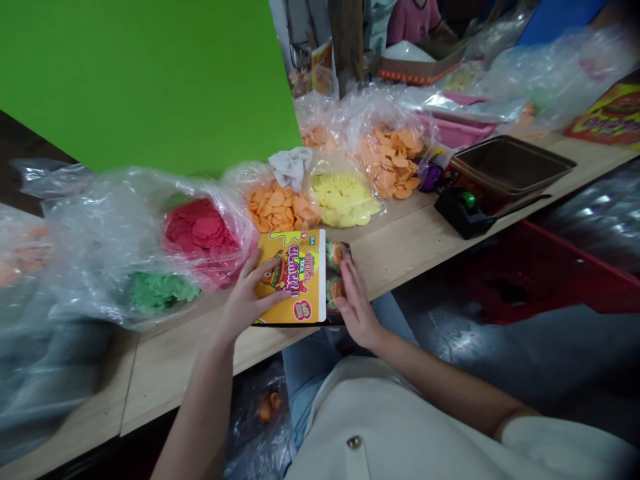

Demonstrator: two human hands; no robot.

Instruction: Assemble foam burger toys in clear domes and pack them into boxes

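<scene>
A yellow printed card (pixel 280 277) with a burger picture lies over most of a shallow dark box at the table's front edge. My left hand (pixel 244 290) rests on the card's left part, fingers spread apart. Small burger-shaped pieces (pixel 336 291) with orange-brown tops and green show in the uncovered right end of the box. Along that end lies my right hand (pixel 359 307), its fingers stretched out and touching the pieces or the box rim. The box's left side and bottom are hidden by the card and my hands.
Behind the box lie clear bags of red (pixel 200 230), green (pixel 163 291), orange (pixel 280 207) and yellow pieces (pixel 343 200). A black tape dispenser (pixel 465 212) stands right, beside a brown tray (pixel 510 163). A green panel (pixel 150 80) rises behind. A red crate (pixel 565 277) sits below right; a person in pink (pixel 413 23) is beyond.
</scene>
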